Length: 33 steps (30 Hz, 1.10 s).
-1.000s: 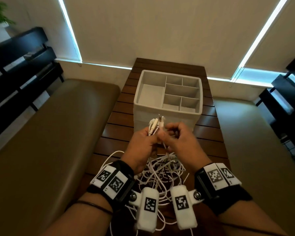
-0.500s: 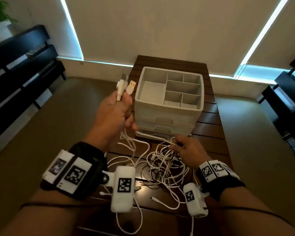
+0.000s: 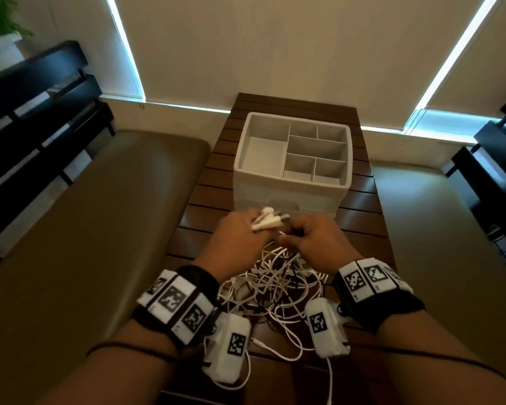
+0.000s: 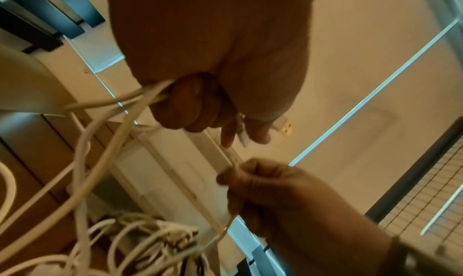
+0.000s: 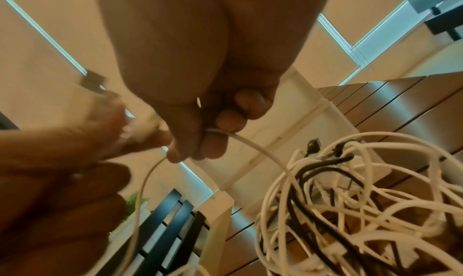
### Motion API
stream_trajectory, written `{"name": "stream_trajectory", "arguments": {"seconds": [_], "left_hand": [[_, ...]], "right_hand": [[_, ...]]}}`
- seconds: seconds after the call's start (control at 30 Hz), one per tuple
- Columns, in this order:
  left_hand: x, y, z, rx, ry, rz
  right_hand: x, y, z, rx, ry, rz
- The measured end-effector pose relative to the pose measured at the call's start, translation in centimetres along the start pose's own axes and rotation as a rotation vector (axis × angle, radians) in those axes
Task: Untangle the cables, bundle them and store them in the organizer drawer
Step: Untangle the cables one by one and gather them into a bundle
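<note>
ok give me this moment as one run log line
left hand: grips white plug ends | right hand: pinches thin white cable | cable tangle: on table | organizer: compartments bare

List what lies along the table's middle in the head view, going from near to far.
Tangled cables → both hands side by side, left hand gripping connector ends, right hand pinching a thin cable → organizer → bare table by the wall.

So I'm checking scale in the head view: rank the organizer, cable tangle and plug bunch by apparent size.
1. organizer
2. cable tangle, nearer the camera, so its look is flattered
3. plug bunch, in the left hand
</note>
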<state>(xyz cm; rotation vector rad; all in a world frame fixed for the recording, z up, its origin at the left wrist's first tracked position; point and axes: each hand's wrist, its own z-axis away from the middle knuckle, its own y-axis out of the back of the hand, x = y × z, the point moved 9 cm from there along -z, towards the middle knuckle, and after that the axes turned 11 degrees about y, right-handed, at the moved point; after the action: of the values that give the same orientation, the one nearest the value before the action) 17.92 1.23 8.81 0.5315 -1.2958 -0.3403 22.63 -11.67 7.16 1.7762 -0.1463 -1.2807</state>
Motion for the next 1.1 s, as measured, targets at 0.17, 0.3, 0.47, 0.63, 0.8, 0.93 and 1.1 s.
{"name": "stream_trajectory", "arguments": {"seconds": [0.17,0.3,0.47,0.63,0.8,0.93,1.1], "left_hand": [[-0.4,0.4,-0.9,0.063,0.015,-0.196],[0.6,4.3,-0.7,0.226,0.005,-0.184],[-1.4,8.0,-1.1,0.365,0.086,-0.29],[1.3,6.8,-0.1,0.374,-0.034,-0.004],[0.1,1.0,-0.8,-0.031,0.047,-0.19],[-1.8,3.7,-0.3,0.01,0.13,0.008],[-3.7,8.6,-0.3,0.18,0.281,0.399]], "right_hand": [[0.4,-1.9,0.3,-0.142,0.008,-0.007],[4.4,-2.8,1.4,-0.176,-0.109,0.075],[3.7,0.5,0.3,0.036,-0.115,0.001],[-0.2,1.0,-0.7,-0.037,0.0,0.106],[-2.3,2.5,-0.6,0.054,0.066,-0.069],[0.7,1.9,1.8,-0.042,-0.027,0.023],[2.8,-4.3,6.9,-0.314,-0.146,-0.097]]}}
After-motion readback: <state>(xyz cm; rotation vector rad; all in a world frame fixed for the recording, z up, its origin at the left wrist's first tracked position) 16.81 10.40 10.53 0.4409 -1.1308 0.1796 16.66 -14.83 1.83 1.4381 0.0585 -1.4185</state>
